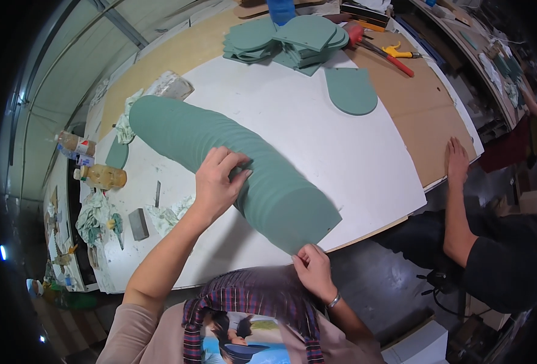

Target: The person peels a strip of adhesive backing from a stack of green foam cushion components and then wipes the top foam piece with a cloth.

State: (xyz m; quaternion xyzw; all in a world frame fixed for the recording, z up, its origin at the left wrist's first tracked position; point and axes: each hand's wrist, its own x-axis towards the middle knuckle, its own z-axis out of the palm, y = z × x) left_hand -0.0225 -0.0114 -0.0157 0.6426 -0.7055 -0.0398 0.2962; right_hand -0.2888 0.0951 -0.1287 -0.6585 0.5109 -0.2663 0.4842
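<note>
A long fanned row of green round-ended panels (214,133) lies overlapping across the white table, slanting from far left to near right. My left hand (217,182) rests over the middle of the row, thumb and fingers bent together at the panels' edge; what exactly they pinch is hidden. At the near end, my right hand (314,270) pinches the corner of the nearest green panel (302,215). That panel lies on top, with its straight edge and small holes toward the right.
Stacked green panels (308,36) and one single panel (350,91) lie at the back. Red-handled pliers (396,64) and a yellow air gun (399,51) are beyond. Bottles (101,177), rags (95,215) and a grey block (138,224) sit left. Another person's hand (456,161) touches the right edge.
</note>
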